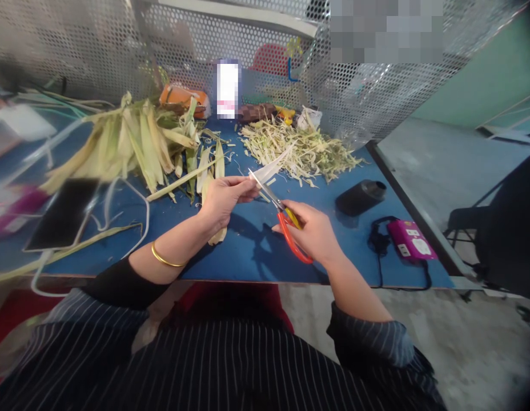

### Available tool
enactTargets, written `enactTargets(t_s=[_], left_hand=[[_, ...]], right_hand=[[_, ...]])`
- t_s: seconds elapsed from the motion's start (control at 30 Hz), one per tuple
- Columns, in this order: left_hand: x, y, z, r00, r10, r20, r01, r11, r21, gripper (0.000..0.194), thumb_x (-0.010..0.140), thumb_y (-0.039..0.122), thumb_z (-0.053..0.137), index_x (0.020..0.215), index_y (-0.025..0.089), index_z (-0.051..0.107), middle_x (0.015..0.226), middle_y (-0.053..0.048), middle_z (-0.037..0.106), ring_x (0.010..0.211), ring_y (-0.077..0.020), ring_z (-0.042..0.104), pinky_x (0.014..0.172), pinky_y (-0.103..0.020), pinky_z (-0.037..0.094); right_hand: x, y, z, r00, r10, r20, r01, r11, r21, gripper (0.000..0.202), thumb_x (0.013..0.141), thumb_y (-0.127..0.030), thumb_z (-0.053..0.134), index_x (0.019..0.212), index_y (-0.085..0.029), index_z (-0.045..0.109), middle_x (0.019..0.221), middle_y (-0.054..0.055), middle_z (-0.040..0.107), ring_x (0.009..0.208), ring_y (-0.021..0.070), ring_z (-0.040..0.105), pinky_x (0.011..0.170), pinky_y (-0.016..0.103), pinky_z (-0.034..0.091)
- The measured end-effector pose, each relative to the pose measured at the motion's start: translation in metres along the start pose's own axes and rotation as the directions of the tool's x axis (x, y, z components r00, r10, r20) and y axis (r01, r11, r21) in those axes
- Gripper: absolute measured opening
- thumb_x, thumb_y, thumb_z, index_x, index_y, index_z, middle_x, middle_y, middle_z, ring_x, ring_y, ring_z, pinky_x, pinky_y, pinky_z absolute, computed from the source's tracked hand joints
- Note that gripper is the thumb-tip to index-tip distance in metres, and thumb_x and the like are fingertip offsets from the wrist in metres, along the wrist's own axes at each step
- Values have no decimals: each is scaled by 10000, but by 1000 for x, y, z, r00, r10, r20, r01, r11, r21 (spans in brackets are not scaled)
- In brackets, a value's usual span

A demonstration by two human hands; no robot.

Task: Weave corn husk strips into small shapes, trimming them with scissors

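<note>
Between the thumb and fingers of my left hand is a pale strip of corn husk, its pointed end reaching right. My right hand grips scissors with red and yellow handles. The blades lie across the husk strip, close to my left fingertips. Behind my left hand, whole dried corn husks are heaped on the blue table. A pile of finely cut husk shreds lies beyond the scissors, and a few loose husk pieces lie near my left wrist.
A black bottle-like cylinder lies on the right, near a purple power socket block with a cord. A dark-screened phone with a white cable sits at left. Perforated metal mesh rises behind the table.
</note>
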State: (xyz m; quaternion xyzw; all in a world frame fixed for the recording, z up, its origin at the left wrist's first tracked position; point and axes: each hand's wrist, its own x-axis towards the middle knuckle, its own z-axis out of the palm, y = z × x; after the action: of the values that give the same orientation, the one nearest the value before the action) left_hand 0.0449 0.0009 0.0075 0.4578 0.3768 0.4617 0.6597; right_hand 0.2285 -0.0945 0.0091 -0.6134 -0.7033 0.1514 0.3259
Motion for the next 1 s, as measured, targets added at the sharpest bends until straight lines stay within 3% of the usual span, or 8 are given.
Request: enactTargets(t_s=[0.37,0.63,0.73,0.83,0.93,1.0], left_hand=[[0,1,0,1000,-3,-12,3,1000,27,182,694,299,729,741,124,712,736,-68,713,635,-112,654,649,-232,533],[2,2,-2,1000,-16,-17,17,999,46,231,676,348,744,768,137,720,729,-59,712,642,-110,656,645,-219,530],[2,4,-2,1000,-15,-11,15,999,50,222,690,355,731,747,142,709,742,-61,714,665,-115,667,666,-223,535],[1,7,-1,1000,-30,4,30,998,51,223,718,356,701,782,143,694,822,-74,726,748,-138,690,676,-224,537],[0,8,-1,999,-40,21,39,997,60,219,737,349,674,812,143,677,927,-88,726,805,-154,695,644,-211,536],[-1,9,-1,999,-24,33,22,998,63,210,743,347,665,807,146,664,954,-90,722,803,-154,696,608,-197,530]], right_hand=[[-1,-3,-2,1000,-8,7,9,996,-92,477,753,-503,651,1127,-209,622,732,5,553,635,141,509,616,262,398],[2,0,1,1000,-20,0,20,999,-38,436,769,-494,637,1086,-194,647,779,23,621,669,149,542,647,271,426],[3,2,6,994,60,-93,-51,994,97,435,725,-477,685,1061,-202,658,816,16,634,694,150,559,667,281,451],[3,4,9,959,225,-169,-154,923,353,460,673,-466,728,1045,-206,651,734,-11,592,580,112,511,564,259,444],[1,7,7,932,351,-95,-217,747,629,446,733,-512,655,1063,-213,620,667,-31,513,460,71,413,429,224,359],[-1,11,3,934,358,-9,-244,654,717,433,801,-552,550,1077,-222,602,688,-25,492,459,68,405,424,223,354]])
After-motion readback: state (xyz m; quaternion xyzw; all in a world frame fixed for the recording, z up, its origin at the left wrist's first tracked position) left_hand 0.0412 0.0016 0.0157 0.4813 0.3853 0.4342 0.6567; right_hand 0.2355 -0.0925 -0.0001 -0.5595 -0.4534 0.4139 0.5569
